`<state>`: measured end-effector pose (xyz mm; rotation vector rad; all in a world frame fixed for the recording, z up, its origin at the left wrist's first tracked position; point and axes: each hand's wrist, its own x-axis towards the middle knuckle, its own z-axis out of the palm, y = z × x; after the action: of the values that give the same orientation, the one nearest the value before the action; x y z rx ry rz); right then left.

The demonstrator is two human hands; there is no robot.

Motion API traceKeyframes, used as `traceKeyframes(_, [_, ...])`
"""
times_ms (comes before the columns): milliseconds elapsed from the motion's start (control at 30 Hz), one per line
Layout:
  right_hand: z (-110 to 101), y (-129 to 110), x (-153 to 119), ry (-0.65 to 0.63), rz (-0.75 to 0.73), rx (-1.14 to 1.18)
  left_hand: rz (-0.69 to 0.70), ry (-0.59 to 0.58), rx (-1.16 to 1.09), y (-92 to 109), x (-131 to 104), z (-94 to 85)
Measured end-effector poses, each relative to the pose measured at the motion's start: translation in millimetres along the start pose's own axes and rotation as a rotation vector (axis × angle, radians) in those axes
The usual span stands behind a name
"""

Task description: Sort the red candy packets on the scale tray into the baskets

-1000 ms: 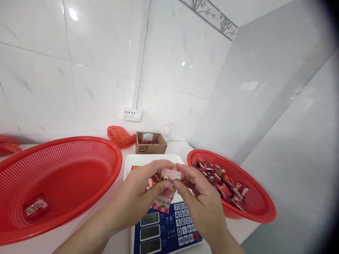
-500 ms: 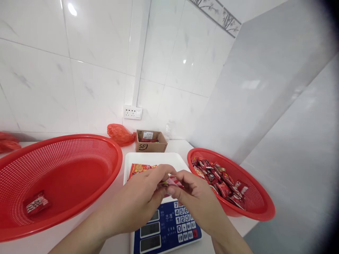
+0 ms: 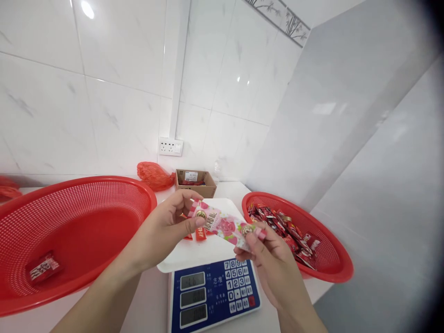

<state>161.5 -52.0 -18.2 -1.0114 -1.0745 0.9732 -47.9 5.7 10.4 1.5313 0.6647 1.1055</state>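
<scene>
A pink candy packet (image 3: 225,225) with printed lettering is stretched between both hands above the scale's white pan (image 3: 208,249). My left hand (image 3: 166,229) pinches its left end between thumb and fingers. At the packet's right end, my right hand (image 3: 268,259) is closed on it, the thumb on top. Behind the packet, red wrapped snacks (image 3: 200,233) lie on the pan, partly hidden by my left hand and the packet. The scale's blue panel (image 3: 217,293) with keys and displays faces me below the hands.
At the left is a large red basket (image 3: 104,226) holding one red packet (image 3: 44,268). A red basket (image 3: 329,263) of many wrapped snacks stands right. A cardboard box (image 3: 208,190) and a red plastic bag (image 3: 155,175) sit by the wall.
My hands have moved apart, and the pink packet, mostly covered by fingers before, now shows its printed face at full length. The view has shifted slightly.
</scene>
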Motion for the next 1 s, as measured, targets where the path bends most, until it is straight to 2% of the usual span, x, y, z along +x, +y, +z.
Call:
traceKeyframes(167, [0.6,3.7,-9.1,-0.240,0.064,-0.267,0.074,0.070,-0.106,-0.6,-0.7,5.3])
traceKeyframes(300, [10.2,5.6,-16.5,-0.399,0.062,-0.285,0.068,0.058,-0.127,-0.6,-1.5,8.5])
traceKeyframes(467, [19.2,5.5,-21.5,-0.334,0.028,-0.227,0.052,-0.024,-0.056,3.0,-2.9,11.3])
traceKeyframes(667, [24.6,1.9,-26.7,-0.278,0.016,-0.253,0.027,-0.290,0.028,5.9,-7.1,15.6])
traceKeyframes(767, [22.3,4.6,-23.8,-0.303,0.000,-0.286,0.012,-0.304,0.065,4.6,-8.1,16.8])
traceKeyframes(833, [16.3,8.0,-15.5,-0.274,-0.028,-0.350,0.023,-0.212,0.154,1.7,-6.3,15.7])
traceKeyframes(933, [0.6,15.5,5.9,-0.110,-0.145,-0.653,0.071,0.072,0.273,-3.1,-0.6,11.1])
traceKeyframes(1000, [-10.9,21.4,21.3,-0.044,-0.224,-0.861,0.124,0.219,0.255,-4.1,2.9,7.0])
